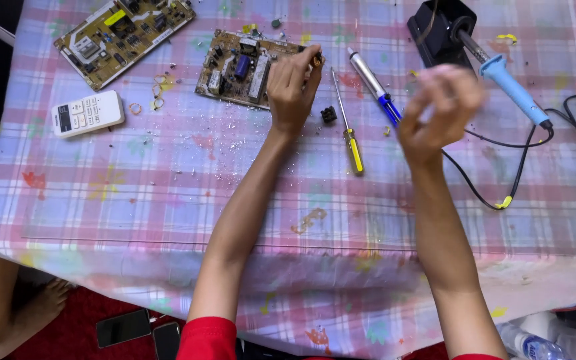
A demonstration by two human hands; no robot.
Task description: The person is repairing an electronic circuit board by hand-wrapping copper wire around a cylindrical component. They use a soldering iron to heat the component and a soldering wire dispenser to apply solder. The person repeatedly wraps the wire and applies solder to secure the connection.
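Circuit board (238,67) lies just left of the left hand (293,83), whose fingertips pinch a small dark-and-orange part (317,59) at the board's right edge. A loose black component (329,115) sits just right of that wrist, so some parts are probably off already. The right hand (441,110) is blurred, fingers curled; whether it holds anything cannot be told. A yellow-handled screwdriver (348,127) lies between the hands; bare tablecloth (168,200) lies below them.

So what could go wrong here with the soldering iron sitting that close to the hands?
The raised, blurred right hand is close to the soldering iron in its stand; a swing could touch it or snag its cable. The small part pinched in the left hand could drop among debris near the circuit board.
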